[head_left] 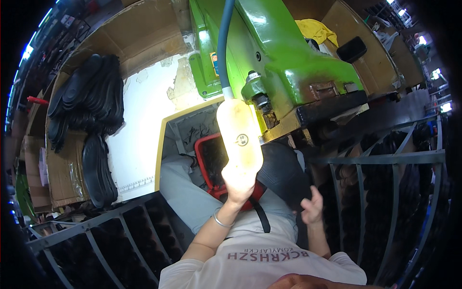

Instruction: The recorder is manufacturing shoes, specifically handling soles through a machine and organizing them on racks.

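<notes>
My left hand [239, 185] is closed around the lower end of a pale shoe sole [236, 127], its surface washed out by strong light. A small dark round mark shows on the sole. The sole stands upright in front of the green machine [284, 53], close beside its bolt fitting [260, 96]; whether they touch, I cannot tell. A grey-blue flexible tube [225, 48] comes down to the sole's upper end. Off to the right, my right hand [313, 207] is raised by the dark ribbed object [284, 168], fingers apart and nothing in them.
Stacked black soles [91, 96] lie at left in a cardboard box [144, 33] on a white tabletop [139, 106]. A red crate [198, 159] sits between my legs. Metal racks [394, 159] flank me. A yellow cloth [317, 31] lies at the back right.
</notes>
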Motion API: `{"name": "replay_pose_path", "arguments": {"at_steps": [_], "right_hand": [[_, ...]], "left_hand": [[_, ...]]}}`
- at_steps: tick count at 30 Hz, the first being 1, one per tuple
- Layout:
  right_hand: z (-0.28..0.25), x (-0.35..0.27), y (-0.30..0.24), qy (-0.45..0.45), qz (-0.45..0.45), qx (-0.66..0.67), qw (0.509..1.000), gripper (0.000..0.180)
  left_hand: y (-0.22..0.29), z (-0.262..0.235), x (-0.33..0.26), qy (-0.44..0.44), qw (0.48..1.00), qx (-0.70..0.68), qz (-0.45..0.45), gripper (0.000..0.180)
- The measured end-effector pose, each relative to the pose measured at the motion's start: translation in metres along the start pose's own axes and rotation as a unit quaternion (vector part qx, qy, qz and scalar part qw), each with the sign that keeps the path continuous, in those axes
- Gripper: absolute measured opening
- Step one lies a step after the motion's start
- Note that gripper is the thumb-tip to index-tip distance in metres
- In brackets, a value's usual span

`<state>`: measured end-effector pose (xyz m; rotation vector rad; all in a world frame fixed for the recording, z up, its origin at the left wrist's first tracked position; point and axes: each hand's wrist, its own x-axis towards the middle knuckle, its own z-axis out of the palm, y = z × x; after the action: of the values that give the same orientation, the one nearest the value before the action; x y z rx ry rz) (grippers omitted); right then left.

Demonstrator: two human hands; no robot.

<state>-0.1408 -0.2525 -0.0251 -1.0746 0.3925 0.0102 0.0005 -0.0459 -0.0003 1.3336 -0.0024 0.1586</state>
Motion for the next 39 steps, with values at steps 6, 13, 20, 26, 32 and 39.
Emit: {"name": "replay_pose_path", "arguments": {"at_steps": [6, 13, 20, 26, 32, 39], "right_hand": [[0.020, 0.071, -0.060, 0.002, -0.113, -0.097, 0.989, 0.036], [0.082, 0.127, -0.081, -0.116, -0.128, -0.091, 0.981, 0.026], [0.123, 0.130, -0.058, -0.177, -0.190, -0.119, 0.958, 0.038], [0.130, 0.136, -0.045, -0.141, -0.197, -0.152, 0.958, 0.047], [0.135, 0.130, -0.051, -0.110, -0.214, -0.205, 0.949, 0.052], [0.064, 0.128, -0.077, 0.059, -0.287, -0.060, 0.954, 0.034]], "left_hand": [[0.012, -0.021, 0.001, 0.046, 0.993, 0.085, 0.074, 0.019], [0.031, -0.066, 0.006, 0.013, 0.995, 0.098, 0.022, 0.022], [0.019, -0.127, -0.018, 0.027, 0.995, -0.016, -0.095, 0.015], [-0.021, -0.104, -0.066, -0.114, 0.964, 0.012, -0.238, 0.022], [-0.042, -0.059, -0.075, -0.087, 0.972, 0.146, -0.164, 0.023], [0.010, -0.033, 0.010, -0.062, 0.948, 0.259, 0.177, 0.013]]}}
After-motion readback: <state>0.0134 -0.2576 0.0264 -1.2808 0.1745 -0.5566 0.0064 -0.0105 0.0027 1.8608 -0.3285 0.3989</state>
